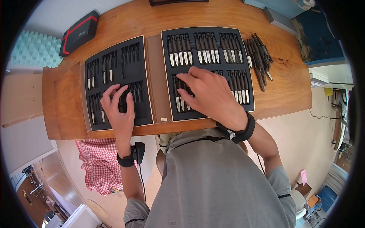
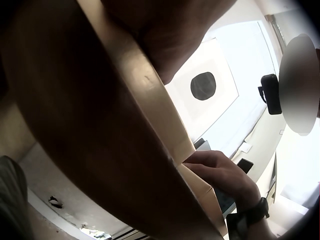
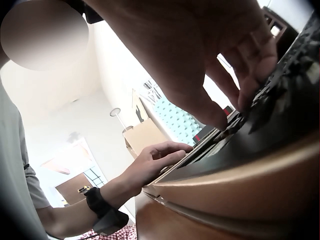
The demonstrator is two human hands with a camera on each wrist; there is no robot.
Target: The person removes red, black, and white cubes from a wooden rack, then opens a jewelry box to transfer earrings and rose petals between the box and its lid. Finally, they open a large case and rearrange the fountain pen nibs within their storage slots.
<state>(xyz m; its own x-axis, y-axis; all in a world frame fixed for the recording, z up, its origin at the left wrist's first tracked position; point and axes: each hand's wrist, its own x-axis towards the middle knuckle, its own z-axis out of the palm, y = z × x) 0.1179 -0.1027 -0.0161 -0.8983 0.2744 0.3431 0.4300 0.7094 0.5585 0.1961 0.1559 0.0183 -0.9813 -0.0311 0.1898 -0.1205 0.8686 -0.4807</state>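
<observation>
In the head view, the left hand (image 1: 119, 114) rests over the lower part of the left dark tray (image 1: 116, 78), thumb and fingers bent and apart around a dark slot. The right hand (image 1: 213, 93) reaches into the lower left section of the right dark tray (image 1: 207, 67). Its thumb and index fingertips touch or hover at slim dark-handled pieces with silver ends (image 1: 178, 103); a firm hold cannot be made out. The right wrist view shows the right hand (image 3: 215, 65) with fingers spread low over the tray and the left hand (image 3: 152, 165) at the far edge.
A loose pile of dark-handled pieces (image 1: 260, 57) lies on the wooden table (image 1: 285, 85) right of the trays. A black box with red ribbon (image 1: 80, 33) and teal egg-crate foam (image 1: 36, 49) are at the back left. Red checked cloth (image 1: 99, 167) hangs below the table's front edge.
</observation>
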